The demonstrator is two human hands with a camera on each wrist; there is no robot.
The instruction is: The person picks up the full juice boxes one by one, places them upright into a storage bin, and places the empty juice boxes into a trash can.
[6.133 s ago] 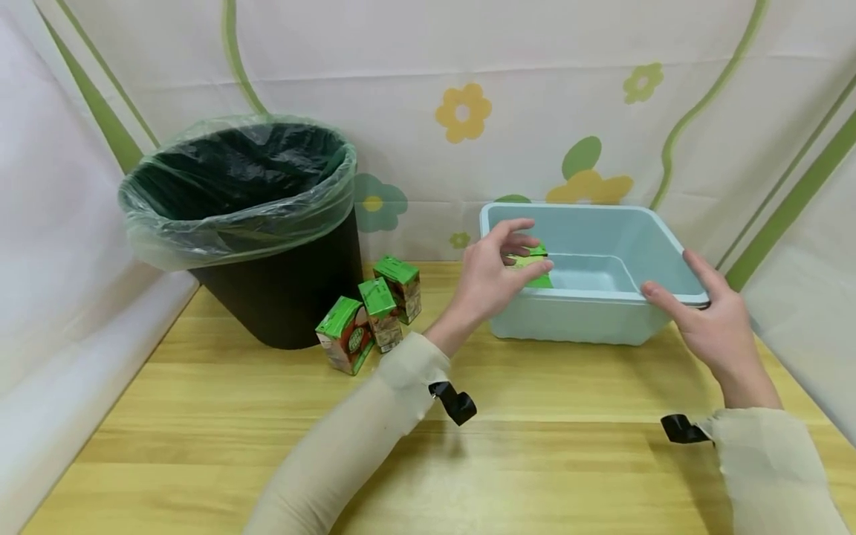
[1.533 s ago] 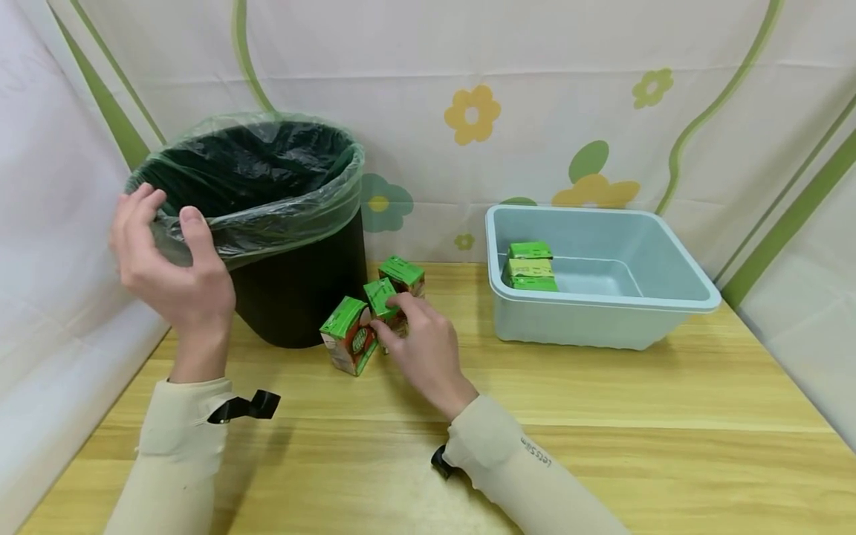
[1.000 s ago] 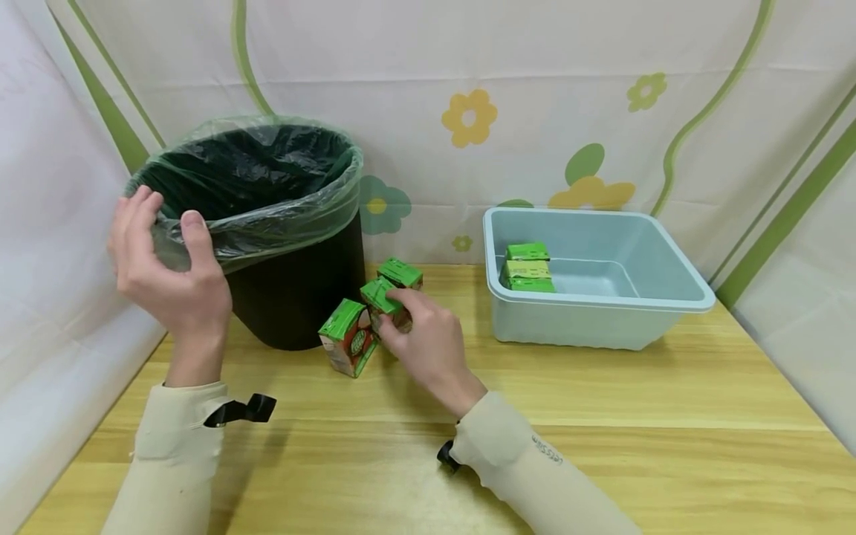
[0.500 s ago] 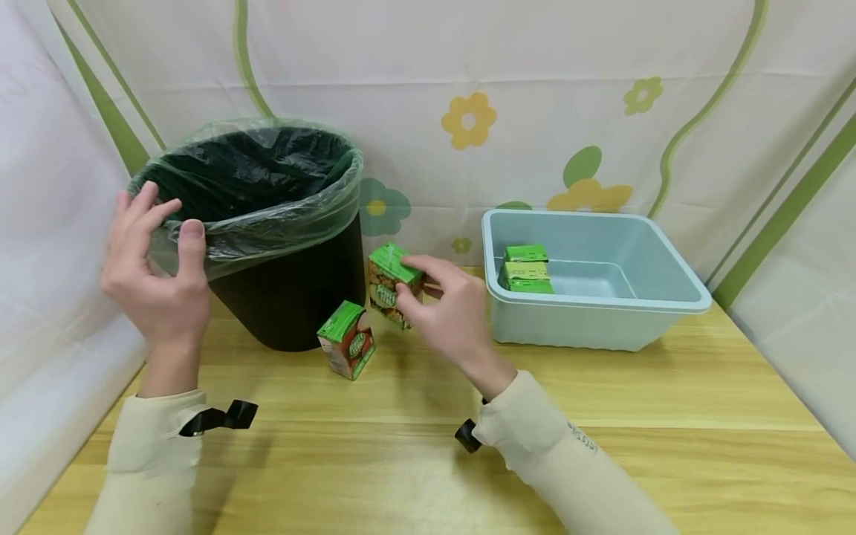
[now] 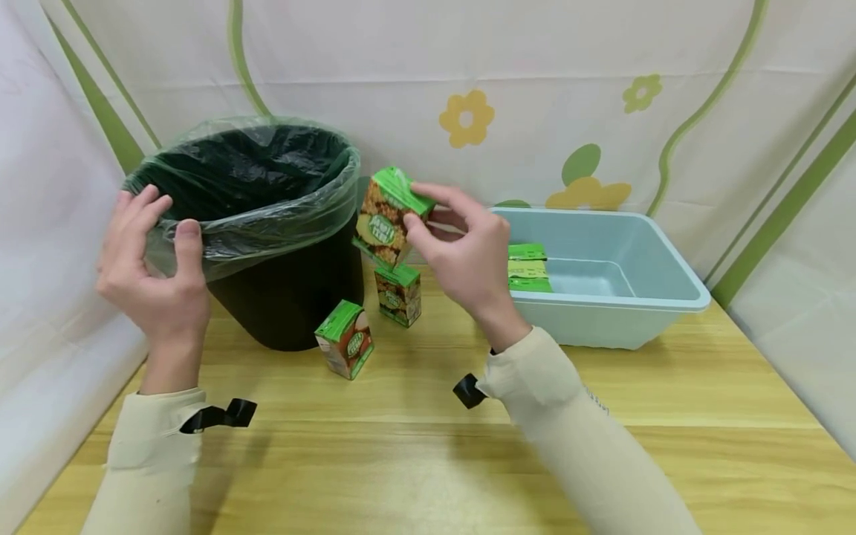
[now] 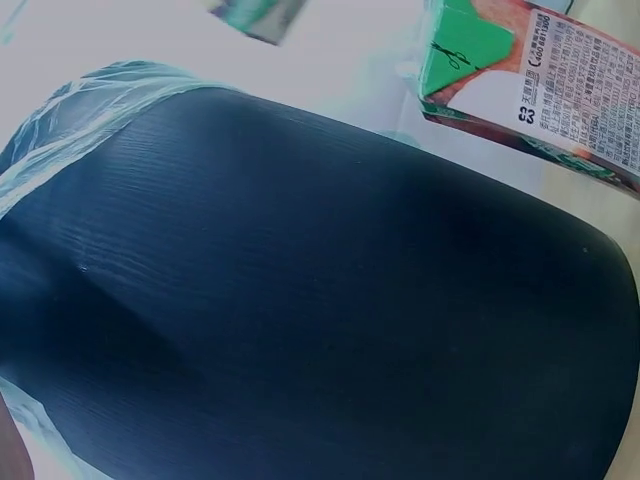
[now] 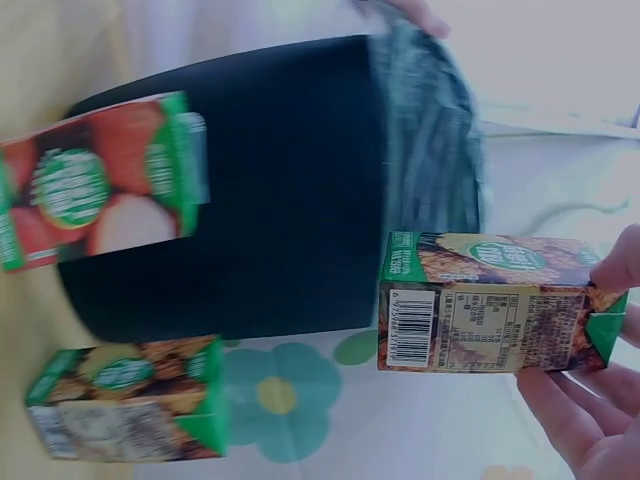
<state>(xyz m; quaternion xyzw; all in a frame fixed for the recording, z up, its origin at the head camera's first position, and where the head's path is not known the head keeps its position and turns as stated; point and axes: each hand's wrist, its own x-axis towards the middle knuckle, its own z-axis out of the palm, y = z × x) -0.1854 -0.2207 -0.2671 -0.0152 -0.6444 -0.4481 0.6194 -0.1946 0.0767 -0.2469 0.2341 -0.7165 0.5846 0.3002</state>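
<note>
1. Right hand pinches a raised carton by its green top, fingers and thumb curled round it. The carton is in the air, tilted, just right of the bin rim and above the table.
2. Left hand grips the liner at the bin's near-left rim, thumb on the outside of the plastic, fingers over the edge.
3. Black bin stands far left on the table, with the clear green-tinted bag folded over its rim. Inside looks dark; contents cannot be told.
4. Light blue tub sits to the right, well apart from the bin. Stacked cartons with green tops lie inside against its left wall; their number is unclear.
5. Two cartons stand on the table near the bin's base: the nut carton farther back, under the raised one, and the strawberry carton nearer and to the left.
6. In the right wrist view the held carton's barcode side shows, with the bin behind it.
</note>
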